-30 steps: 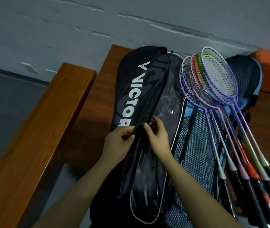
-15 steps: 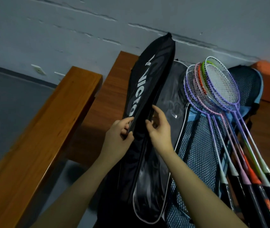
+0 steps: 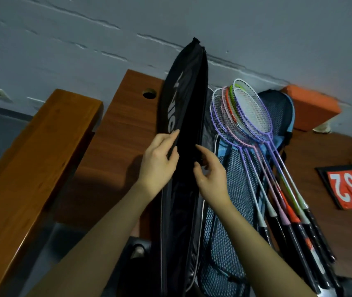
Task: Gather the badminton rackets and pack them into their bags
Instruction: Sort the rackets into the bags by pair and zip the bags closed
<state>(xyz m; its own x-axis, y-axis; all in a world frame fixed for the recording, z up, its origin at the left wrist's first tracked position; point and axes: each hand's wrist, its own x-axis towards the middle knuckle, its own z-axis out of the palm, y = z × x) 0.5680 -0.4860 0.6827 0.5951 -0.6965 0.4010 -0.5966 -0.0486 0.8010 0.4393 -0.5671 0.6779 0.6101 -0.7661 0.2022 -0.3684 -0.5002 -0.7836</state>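
Wooden surface (image 3: 117,133) carrying the gear; black racket bag (image 3: 183,108) standing on edge at centre; mesh bag (image 3: 235,211) lying beside it under a fan of rackets (image 3: 254,133); left hand (image 3: 158,161) pinching the black bag's left edge; right hand (image 3: 211,176) pinching its right edge.

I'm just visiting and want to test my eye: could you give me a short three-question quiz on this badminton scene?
1. True or false: the rackets are already inside the black bag.
2. Which hand grips the black bag's printed side? A) left hand B) right hand
3. Fill in: the rackets lie on a blue ____ bag.

Key: 1. False, they lie outside, to its right. 2. A. 3. Mesh.
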